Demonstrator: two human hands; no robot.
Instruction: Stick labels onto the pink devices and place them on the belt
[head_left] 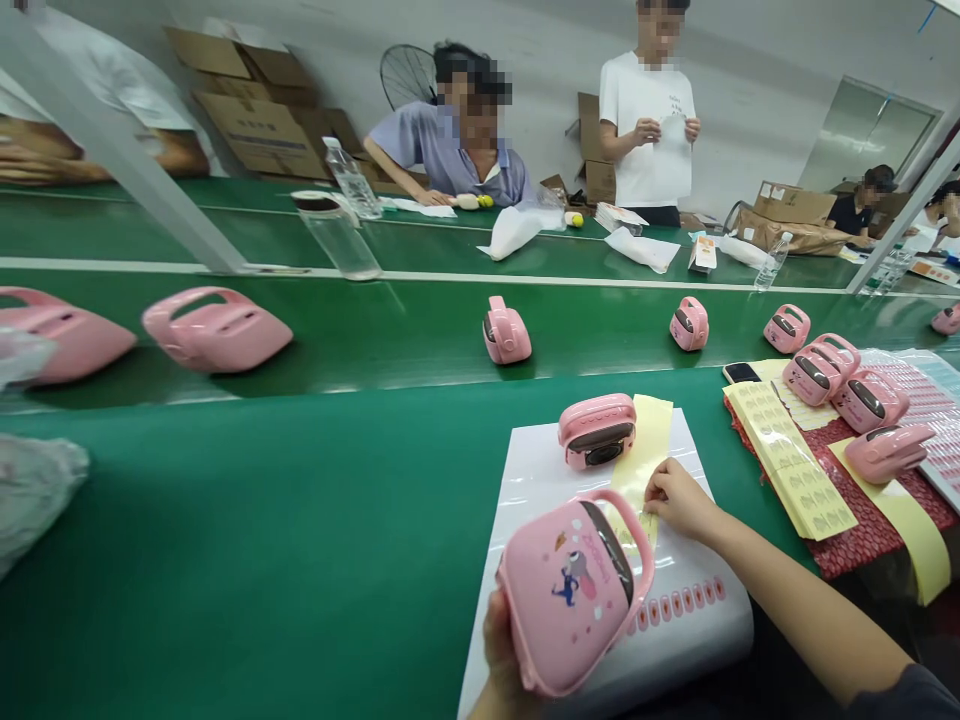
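Observation:
In my left hand (499, 650) is a pink handled device (570, 595), tilted, with cartoon prints on its face and a dark panel near the handle. My right hand (679, 495) has its fingers pinched together at the edge of a yellow sticker strip (651, 430). Whether a single sticker is between the fingertips is too small to see. Beneath both lies a glossy white sheet (540, 465), its near end curling down, with a row of small pink stickers (679, 605). A second pink device (598, 430) stands on the sheet's far part, beside the strip.
On the right, several pink devices (870, 400) and yellow sticker sheets (791, 455) lie on red bubble wrap (862, 540), near a phone (741, 372). More devices (506, 332) stand along the green belt (390, 340). A plastic bag (37, 490) is at left. Co-workers (465, 140) are across.

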